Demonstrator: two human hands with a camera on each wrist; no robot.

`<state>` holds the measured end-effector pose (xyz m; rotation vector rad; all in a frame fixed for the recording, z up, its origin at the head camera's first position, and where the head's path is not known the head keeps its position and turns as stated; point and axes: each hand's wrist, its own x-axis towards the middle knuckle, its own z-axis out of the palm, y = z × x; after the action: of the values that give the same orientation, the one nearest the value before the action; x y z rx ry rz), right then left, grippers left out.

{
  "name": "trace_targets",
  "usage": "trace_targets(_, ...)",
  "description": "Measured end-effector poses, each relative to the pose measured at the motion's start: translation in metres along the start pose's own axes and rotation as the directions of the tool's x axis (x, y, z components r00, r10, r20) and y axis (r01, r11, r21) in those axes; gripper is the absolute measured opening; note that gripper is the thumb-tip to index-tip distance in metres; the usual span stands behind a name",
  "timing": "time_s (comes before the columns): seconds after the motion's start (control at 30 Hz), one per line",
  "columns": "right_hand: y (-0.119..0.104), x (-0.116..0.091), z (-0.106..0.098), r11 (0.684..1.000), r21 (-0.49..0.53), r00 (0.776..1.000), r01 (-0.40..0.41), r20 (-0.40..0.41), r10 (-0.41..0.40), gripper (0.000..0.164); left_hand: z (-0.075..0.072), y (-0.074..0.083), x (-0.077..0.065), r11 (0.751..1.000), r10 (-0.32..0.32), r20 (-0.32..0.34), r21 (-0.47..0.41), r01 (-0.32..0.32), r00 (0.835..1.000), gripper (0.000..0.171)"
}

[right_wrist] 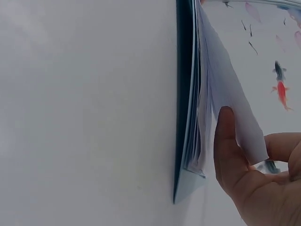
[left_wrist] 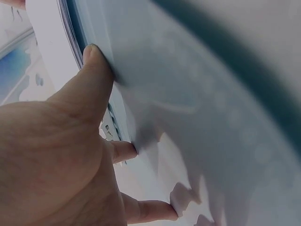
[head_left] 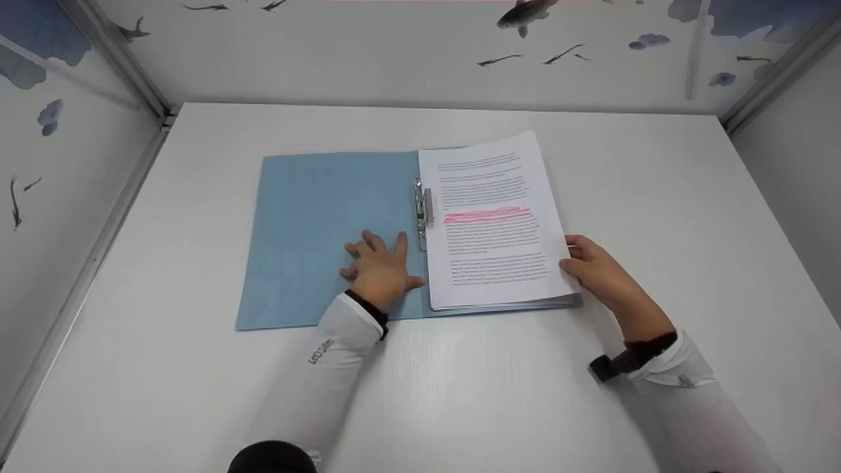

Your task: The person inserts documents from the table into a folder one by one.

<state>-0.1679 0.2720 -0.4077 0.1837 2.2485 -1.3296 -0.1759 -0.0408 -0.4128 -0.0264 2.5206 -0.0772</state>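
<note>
A blue clip folder (head_left: 309,230) lies opened flat on the table. On its right side sits a stack of printed paper (right_wrist: 202,108) beside the metal clip (head_left: 423,213). The top sheet (head_left: 486,190) carries text with a pink highlighted band, and its right edge is raised off the stack. My right hand (head_left: 601,272) pinches that sheet near its lower right corner, thumb on one face and fingers behind. My left hand (head_left: 381,269) rests with spread fingers on the folder's left cover; its thumb (left_wrist: 91,70) points toward the paper stack.
The white table (head_left: 460,387) extends around the folder on all sides. Behind it stands a white wall panel (head_left: 341,59) printed with fish and leaves. Metal frame strips (head_left: 125,59) run along the corners.
</note>
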Motion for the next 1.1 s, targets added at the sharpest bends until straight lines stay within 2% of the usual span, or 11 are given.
trace_targets(0.27,0.000,-0.004,-0.001,0.990,-0.142,0.999,0.011,-0.048,-0.018,0.064,0.001,0.001,0.001,1.000,0.002,-0.001,0.009,-0.002,1.000,0.093)
trace_targets(0.43,-0.002,-0.006,-0.006,0.984,-0.180,0.995,-0.003,-0.094,-0.014,0.063,0.000,0.001,0.000,1.000,0.006,0.000,0.011,-0.006,1.000,0.093)
trace_targets(0.53,-0.007,-0.004,-0.010,0.973,-0.228,0.991,0.025,-0.121,-0.054,0.061,-0.002,0.001,-0.002,1.000,0.010,0.010,0.011,-0.010,1.000,0.092)
trace_targets(0.63,-0.016,-0.001,-0.012,0.949,-0.308,0.985,0.071,-0.130,-0.116,0.062,-0.001,-0.001,-0.002,1.000,0.011,0.025,0.005,-0.011,1.000,0.092)
trace_targets(0.77,-0.037,0.007,-0.012,0.888,-0.442,0.982,0.125,-0.071,-0.173,0.074,0.001,-0.002,0.000,1.000,0.011,0.017,0.018,-0.011,1.000,0.092)
trace_targets(0.97,-0.065,0.027,-0.002,0.723,-0.645,0.969,0.247,0.157,-0.190,0.090,0.003,-0.001,0.001,0.999,0.021,-0.012,0.040,-0.020,1.000,0.092)
trace_targets(1.03,-0.072,0.035,0.004,0.676,-0.681,0.960,0.280,0.214,-0.182,0.094,0.003,0.000,0.000,0.999,0.022,-0.012,0.042,-0.021,1.000,0.092)
trace_targets(1.1,-0.077,0.042,0.011,0.647,-0.700,0.952,0.302,0.253,-0.171,0.096,0.002,0.000,0.000,0.999,0.022,-0.018,0.037,-0.021,1.000,0.092)
